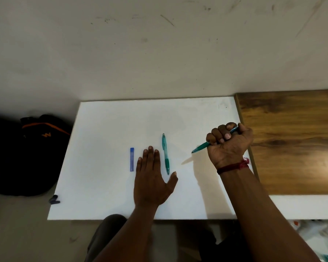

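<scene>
My right hand point(229, 142) grips a teal pen point(201, 147) in a fist above the white table point(106, 125), its tip pointing down and left. A red thread band circles that wrist. A second teal pen point(165, 154) lies flat on the table, pointing away from me. My left hand point(151, 180) rests flat on the table with straight fingers, just left of that lying pen. A small blue flat case point(132, 159) lies to the left of my left hand's fingers.
A wooden board point(292, 144) covers the table's right part. A black backpack with orange trim point(36, 154) sits on the floor at the left. A small dark object point(54, 199) lies near the table's left front corner. A wall stands behind the table.
</scene>
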